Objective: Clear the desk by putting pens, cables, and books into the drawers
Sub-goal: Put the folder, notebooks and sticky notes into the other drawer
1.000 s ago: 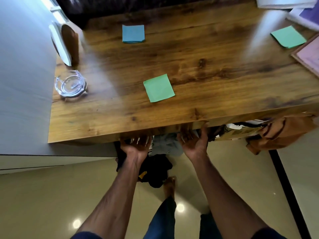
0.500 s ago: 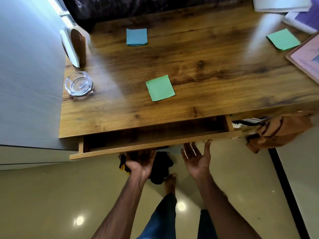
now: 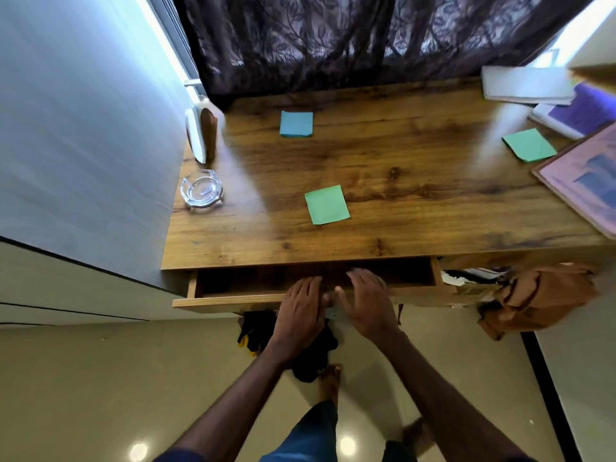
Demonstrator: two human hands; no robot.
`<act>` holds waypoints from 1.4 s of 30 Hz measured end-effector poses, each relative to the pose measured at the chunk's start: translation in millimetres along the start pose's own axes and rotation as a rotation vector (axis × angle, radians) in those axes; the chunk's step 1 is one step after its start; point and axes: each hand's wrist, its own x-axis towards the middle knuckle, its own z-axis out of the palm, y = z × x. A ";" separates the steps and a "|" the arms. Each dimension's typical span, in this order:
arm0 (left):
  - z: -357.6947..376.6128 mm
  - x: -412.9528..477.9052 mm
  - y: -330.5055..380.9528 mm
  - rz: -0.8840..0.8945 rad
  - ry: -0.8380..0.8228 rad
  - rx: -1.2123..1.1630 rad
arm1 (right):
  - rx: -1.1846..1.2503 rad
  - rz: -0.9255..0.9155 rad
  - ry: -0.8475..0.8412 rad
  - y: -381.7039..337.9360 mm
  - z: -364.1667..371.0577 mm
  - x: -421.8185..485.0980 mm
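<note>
A wooden desk [image 3: 383,161] has its left drawer [image 3: 233,299] pulled partly out; what shows of its inside is dark and bare. My left hand [image 3: 300,311] and my right hand [image 3: 368,305] lie palm down side by side over the drawer's front edge, fingers spread, holding nothing. Books [image 3: 530,85] are stacked at the desk's far right corner, one with a purple cover [image 3: 580,111]. A pink framed board [image 3: 586,181] lies at the right edge. No pens or cables are in sight.
Sticky note pads lie on the desk: blue [image 3: 296,124], green in the middle [image 3: 327,205], green at right [image 3: 529,145]. A glass ashtray [image 3: 201,189] and a wooden stand [image 3: 201,135] sit at the left edge. A brown cloth [image 3: 540,295] hangs from the right drawer. Dark clothes [image 3: 313,355] lie on the floor.
The left drawer went from closed to pulled out. Both hands moved from under the drawer front, palms up, to on top of its front edge, palms down.
</note>
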 end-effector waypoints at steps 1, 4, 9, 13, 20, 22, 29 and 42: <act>-2.1 6.1 0.0 -0.008 -0.069 0.029 | -0.043 0.041 -0.068 6.4 1.3 2.0; -7.6 14.6 2.4 -0.021 -0.166 0.113 | -0.158 0.033 -0.122 17.0 5.7 -3.5; -11.7 11.5 9.8 -0.063 -0.297 0.079 | -0.205 0.039 -0.174 11.2 -3.5 -15.1; -16.1 0.2 14.6 -0.083 -0.408 0.023 | -0.188 0.061 -0.230 8.8 -10.2 -32.6; -25.3 -35.9 27.7 -0.079 -0.589 -0.046 | -0.097 0.133 -0.317 3.8 -9.2 -76.0; -26.7 -47.2 32.6 -0.080 -0.639 -0.051 | -0.088 0.148 -0.352 1.1 -10.4 -88.0; -20.3 -85.4 49.8 -0.129 -0.792 -0.087 | -0.038 0.176 -0.490 -2.9 -17.9 -139.2; 7.0 -209.2 83.1 -0.073 -0.710 -0.111 | 0.008 0.115 -0.541 20.5 -6.1 -255.5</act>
